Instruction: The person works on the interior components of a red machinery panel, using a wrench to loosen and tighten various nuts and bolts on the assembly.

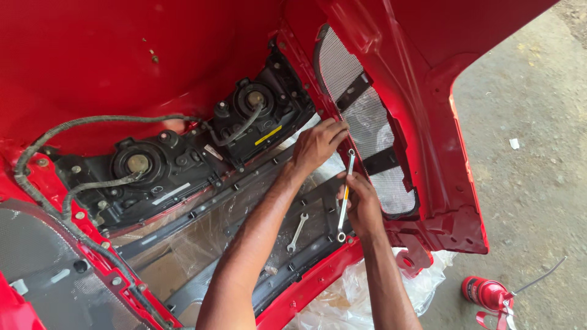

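With your right hand (361, 205) gripping the combination wrench (345, 195) at the mesh grille (367, 122) and your left hand (318, 143) pressing loosely curled fingers beside its upper end, a slipped wrench would likely strike those fingers.

A yellow label (268, 135) (narrow strip) sits on the black headlamp housing (263, 116).

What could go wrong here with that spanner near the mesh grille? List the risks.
1. The spanner in the right hand is held at mid-shaft; it might slip and scratch the red panel or dent the mesh grille.
2. The left hand sits by the spanner head; a slip could pinch fingers.
3. The loose spanner could slide away.
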